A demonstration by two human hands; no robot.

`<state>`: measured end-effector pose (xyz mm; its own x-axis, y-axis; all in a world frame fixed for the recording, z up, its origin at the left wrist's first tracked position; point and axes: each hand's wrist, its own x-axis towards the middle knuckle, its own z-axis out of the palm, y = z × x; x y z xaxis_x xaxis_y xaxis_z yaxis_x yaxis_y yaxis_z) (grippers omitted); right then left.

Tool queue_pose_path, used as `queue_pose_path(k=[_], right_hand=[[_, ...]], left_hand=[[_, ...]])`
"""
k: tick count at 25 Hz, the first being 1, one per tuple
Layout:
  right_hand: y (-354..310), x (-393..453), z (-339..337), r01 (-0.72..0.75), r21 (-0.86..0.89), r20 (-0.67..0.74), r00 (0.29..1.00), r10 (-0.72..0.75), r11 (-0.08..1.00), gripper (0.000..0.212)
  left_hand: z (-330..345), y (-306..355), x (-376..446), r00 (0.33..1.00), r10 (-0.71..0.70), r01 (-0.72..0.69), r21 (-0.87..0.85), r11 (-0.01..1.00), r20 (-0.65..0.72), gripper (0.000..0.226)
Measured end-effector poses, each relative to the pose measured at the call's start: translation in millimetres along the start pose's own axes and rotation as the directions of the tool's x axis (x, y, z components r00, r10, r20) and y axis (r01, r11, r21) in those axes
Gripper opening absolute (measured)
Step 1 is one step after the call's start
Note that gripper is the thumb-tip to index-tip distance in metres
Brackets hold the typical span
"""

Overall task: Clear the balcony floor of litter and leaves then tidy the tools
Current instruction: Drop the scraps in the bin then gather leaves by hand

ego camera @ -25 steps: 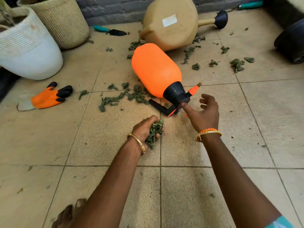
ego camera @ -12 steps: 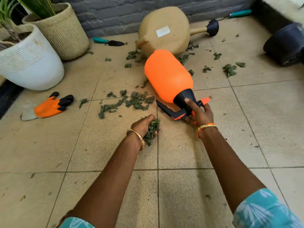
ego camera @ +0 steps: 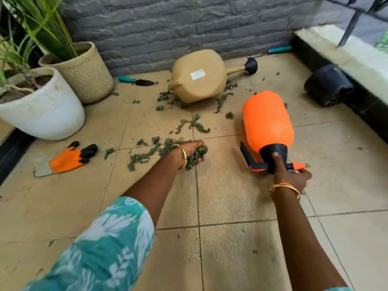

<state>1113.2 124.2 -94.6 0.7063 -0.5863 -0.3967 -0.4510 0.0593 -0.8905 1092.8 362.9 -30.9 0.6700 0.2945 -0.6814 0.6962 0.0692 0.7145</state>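
Loads of leaves (ego camera: 168, 143) still lie left of the orange sprayer (ego camera: 267, 120). Left hand (ego camera: 192, 151) is curled round a clump of them; right hand (ego camera: 290, 177) grips the sprayer's black head. I'd guess a loose fistful could scatter again.

Smooth orange plastic sprayer (ego camera: 267, 120) is catching a soft sheen, matt beige floor tiles (ego camera: 231, 206) are looking finely ribbed, woven basket planter (ego camera: 88, 74) showing rough, wall (ego camera: 168, 28) craggy.
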Motion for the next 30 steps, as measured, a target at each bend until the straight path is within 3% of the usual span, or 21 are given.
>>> queue_pose_path(k=[2,3,5,9,13,18,21,25,27,30], right_hand=[[-13,-25,7,0.165,-0.324,-0.209,0.948,-0.241,0.931,0.065],[-19,-40,14,0.290,-0.412,-0.208,0.893,-0.399,0.864,0.060],[-28,-59,35,0.502,-0.493,-0.017,0.811,-0.585,0.710,0.044],[-54,-74,91,0.742,-0.429,0.497,0.670,-0.552,0.514,0.020],[-61,-99,138,0.741,-0.504,0.662,0.661,-0.353,0.443,0.023],[11,-122,158,0.614,-0.697,0.631,0.770,-0.088,0.370,0.062],[43,-129,165,0.646,-0.692,0.626,0.759,-0.178,0.321,0.088],[47,-144,205,0.703,-0.558,0.685,0.690,-0.234,0.441,0.108],[51,-150,225,0.725,-0.493,0.719,0.651,-0.244,0.480,0.100],[68,-149,230,0.804,-0.428,0.693,0.586,-0.421,0.413,0.055]], left_hand=[[-12,25,-2,1.000,0.011,-0.013,0.075,0.997,0.029,0.024],[-20,39,-4,0.998,0.012,-0.018,0.113,0.993,0.059,0.025],[-34,66,-6,0.992,0.008,-0.034,0.204,0.978,0.126,0.027],[-76,117,-8,0.980,-0.036,-0.044,0.387,0.921,0.197,0.030],[-120,134,2,0.973,0.010,-0.123,0.479,0.869,0.232,0.026],[-158,61,23,0.981,0.140,-0.174,0.284,0.943,0.137,0.010],[-172,9,50,0.992,0.120,-0.122,0.069,0.990,0.028,0.019],[-182,-29,79,0.989,0.093,-0.100,-0.058,0.993,-0.113,0.057],[-187,-40,91,0.991,0.062,-0.086,-0.199,0.976,-0.120,0.061],[-188,-48,87,0.991,0.049,-0.088,-0.339,0.937,-0.122,0.020]])
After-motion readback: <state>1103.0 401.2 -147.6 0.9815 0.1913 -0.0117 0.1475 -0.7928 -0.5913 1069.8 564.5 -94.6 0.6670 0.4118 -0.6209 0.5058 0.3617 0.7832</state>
